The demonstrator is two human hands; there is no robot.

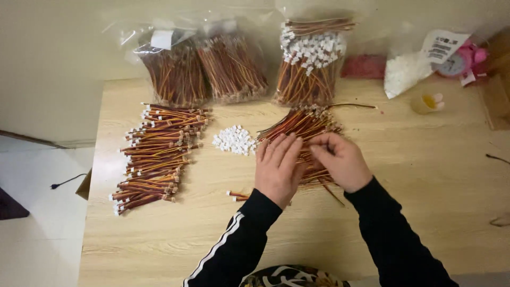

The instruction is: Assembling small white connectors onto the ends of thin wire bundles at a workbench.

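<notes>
A person's left hand (277, 167) lies flat, fingers straight and together, pressing down on a loose fan of short red, yellow and brown wire leads (304, 127) at the middle of a pale wood-grain table (414, 212), while the right hand (340, 159), touching the same fan just to the right, pinches at the leads with curled fingers; whether it has one lead in grip cannot be told. Just left of the fan sits a small heap of white plastic connector housings (234, 140), and well to the left of that a tidy stack of finished leads with white ends (156, 154). Behind the fan, along the table's far edge, stand clear plastic bags of more wire bundles (234, 66). The work appears to be at the picking stage: one lead singled out, calling for a housing from the heap.
</notes>
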